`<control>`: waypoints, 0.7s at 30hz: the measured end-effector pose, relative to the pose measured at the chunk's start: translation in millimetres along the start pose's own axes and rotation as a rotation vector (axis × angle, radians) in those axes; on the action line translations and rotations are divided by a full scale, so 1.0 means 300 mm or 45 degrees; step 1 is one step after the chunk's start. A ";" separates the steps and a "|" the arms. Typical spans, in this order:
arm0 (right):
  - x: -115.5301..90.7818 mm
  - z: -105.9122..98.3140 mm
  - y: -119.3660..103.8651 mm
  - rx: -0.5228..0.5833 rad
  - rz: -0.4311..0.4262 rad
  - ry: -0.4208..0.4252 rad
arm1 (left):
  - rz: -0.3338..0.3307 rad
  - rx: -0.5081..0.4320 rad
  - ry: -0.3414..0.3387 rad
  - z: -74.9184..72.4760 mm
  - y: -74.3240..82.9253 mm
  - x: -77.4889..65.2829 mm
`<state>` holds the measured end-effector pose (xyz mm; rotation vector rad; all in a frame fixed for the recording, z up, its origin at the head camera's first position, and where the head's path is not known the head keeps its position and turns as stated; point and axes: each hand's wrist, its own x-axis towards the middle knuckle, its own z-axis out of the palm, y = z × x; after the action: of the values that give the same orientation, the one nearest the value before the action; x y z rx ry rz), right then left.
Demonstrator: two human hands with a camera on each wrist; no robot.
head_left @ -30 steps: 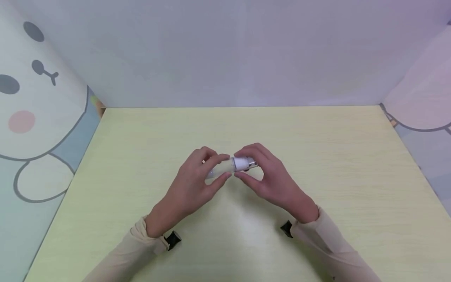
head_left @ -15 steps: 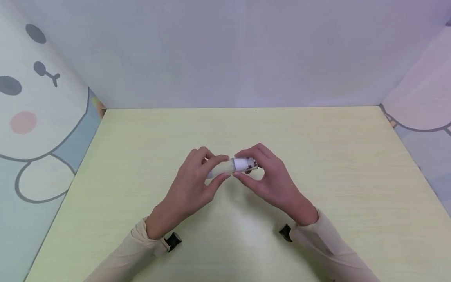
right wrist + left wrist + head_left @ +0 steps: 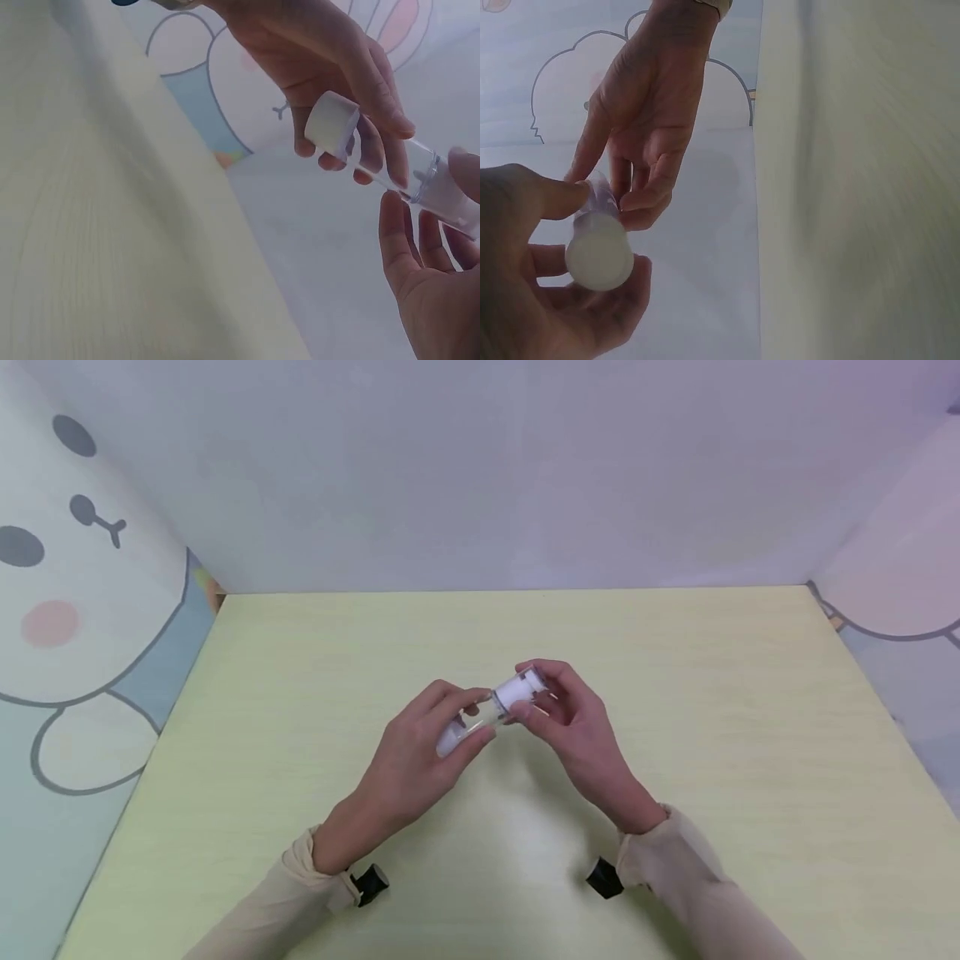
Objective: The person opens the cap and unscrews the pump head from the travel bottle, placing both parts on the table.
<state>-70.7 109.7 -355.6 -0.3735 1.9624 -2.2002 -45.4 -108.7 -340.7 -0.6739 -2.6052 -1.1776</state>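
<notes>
Both hands hold a slim clear bottle [image 3: 515,692] above the table in the head view, its right end slanting up and away. A white base [image 3: 330,126] closes one end, and a white sleeve [image 3: 446,191] sits inside the clear wall at the other. My left hand [image 3: 411,747] grips the clear middle between thumb and fingers, and the flat round base [image 3: 600,259] faces the left wrist camera. Around the white-sleeved end, my right hand [image 3: 588,739] holds with its thumb on the near side and fingers behind. Its fingertips partly hide that end.
The pale wooden table [image 3: 300,660] spreads beneath the hands and meets a plain light wall [image 3: 517,477] at the back. Side panels printed with cartoon animals [image 3: 82,610] flank it. A small black device [image 3: 604,878] juts from the right cuff, another from the left.
The bottle has tilted, its right end moving up and away in the head view. My right hand has shifted its hold, with the thumb now over the near side. The left hand keeps its grip.
</notes>
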 end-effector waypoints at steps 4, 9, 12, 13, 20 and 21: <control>0.002 0.012 0.008 0.037 -0.013 0.033 | -0.011 -0.028 0.000 0.009 0.008 -0.008; -0.002 0.028 0.010 0.138 -0.029 0.055 | 0.059 -0.024 0.060 0.029 0.016 -0.009; -0.006 0.036 0.010 0.187 -0.037 0.077 | 0.126 -0.023 0.098 0.040 0.017 -0.008; -0.007 0.039 0.009 0.202 -0.041 0.082 | 0.149 -0.024 0.109 0.041 0.018 -0.008; -0.015 0.051 0.010 0.247 -0.065 0.085 | 0.257 -0.022 0.162 0.041 0.021 -0.005; -0.016 0.052 0.010 0.250 -0.068 0.084 | 0.263 -0.021 0.164 0.041 0.021 -0.005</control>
<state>-61.6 96.0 -357.3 -0.3325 1.7646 -2.4423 -41.1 -96.4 -345.3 -0.8192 -2.3585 -1.1399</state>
